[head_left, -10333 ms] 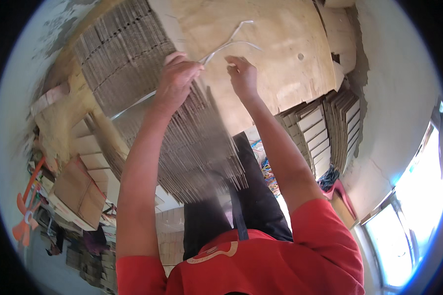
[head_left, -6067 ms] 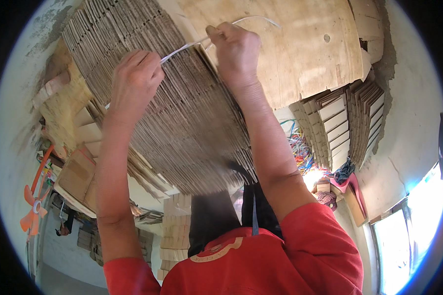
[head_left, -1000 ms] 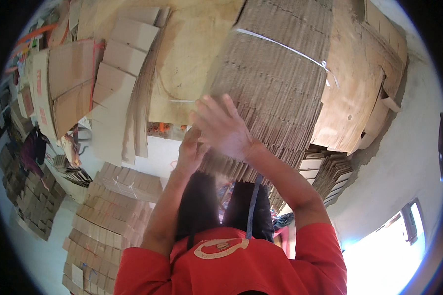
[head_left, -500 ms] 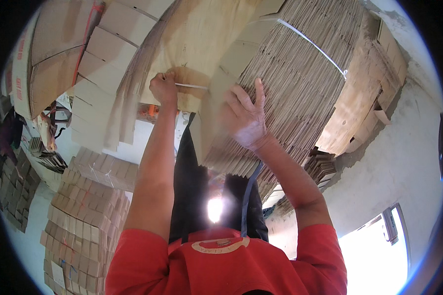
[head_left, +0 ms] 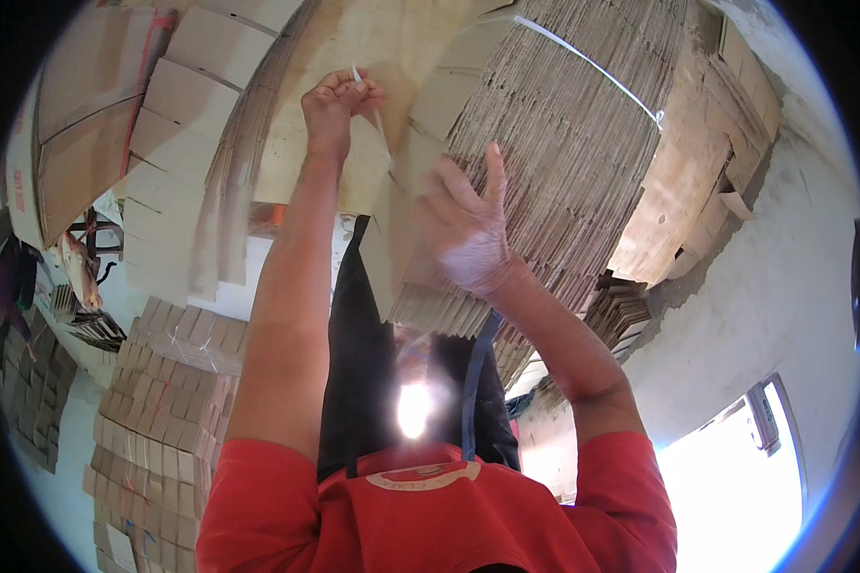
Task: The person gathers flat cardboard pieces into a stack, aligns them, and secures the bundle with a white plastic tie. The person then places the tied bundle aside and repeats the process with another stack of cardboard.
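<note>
- Left arm [head_left: 282,296] is extended forward, nearly straight.
- Left hand [head_left: 336,107] is raised higher than the right, its digits drawn together in a pinch.
- Right arm [head_left: 569,339] is bent at the elbow and angled inward.
- Right hand [head_left: 473,229] is held unclenched, partly blurred; one digit [head_left: 494,177] is pointed upward.

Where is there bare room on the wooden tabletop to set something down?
The wooden tabletop shows bare between the leaning cardboard sheets and the cardboard bundle, though the left hand and its white strap occupy part. Another bare patch borders the bundle's right side, before the loose cardboard. It's crowded around the right hand.
</note>
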### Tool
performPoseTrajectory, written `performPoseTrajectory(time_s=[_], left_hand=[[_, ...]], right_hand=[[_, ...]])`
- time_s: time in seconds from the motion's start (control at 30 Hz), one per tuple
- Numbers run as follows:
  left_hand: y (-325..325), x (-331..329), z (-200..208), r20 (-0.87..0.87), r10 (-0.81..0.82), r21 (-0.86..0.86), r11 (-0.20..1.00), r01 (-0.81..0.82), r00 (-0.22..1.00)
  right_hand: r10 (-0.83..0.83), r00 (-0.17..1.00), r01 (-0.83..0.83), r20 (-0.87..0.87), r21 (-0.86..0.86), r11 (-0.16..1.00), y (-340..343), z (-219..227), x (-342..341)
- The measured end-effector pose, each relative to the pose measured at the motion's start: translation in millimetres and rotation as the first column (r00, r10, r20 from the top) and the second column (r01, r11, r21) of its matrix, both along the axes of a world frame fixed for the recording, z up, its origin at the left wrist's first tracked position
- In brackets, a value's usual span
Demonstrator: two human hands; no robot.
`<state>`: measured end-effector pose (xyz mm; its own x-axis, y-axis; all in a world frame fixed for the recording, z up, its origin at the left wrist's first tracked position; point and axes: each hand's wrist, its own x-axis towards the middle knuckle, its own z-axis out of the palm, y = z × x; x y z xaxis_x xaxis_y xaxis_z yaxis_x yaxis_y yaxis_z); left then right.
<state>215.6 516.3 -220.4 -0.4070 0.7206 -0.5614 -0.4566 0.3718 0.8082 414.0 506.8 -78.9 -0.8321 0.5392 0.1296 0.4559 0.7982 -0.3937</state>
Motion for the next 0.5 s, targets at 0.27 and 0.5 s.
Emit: performPoseTrajectory(time_s=[0.27,0.5], left_hand=[[26.8,-21.2,4.4,0.059,0.111,0.183,0.976,-0.12,0.992],[-3.9,23.9,101.5,0.022,-0.19,0.192,0.964,0.182,0.982]], right_hand=[[0.017,0.998,-0.014,0.061,-0.049,0.999,-4.9,10.4,6.4],[0.013,0.999,-0.01,0.036,-0.069,0.998,-9.9,-10.0,19.3]])
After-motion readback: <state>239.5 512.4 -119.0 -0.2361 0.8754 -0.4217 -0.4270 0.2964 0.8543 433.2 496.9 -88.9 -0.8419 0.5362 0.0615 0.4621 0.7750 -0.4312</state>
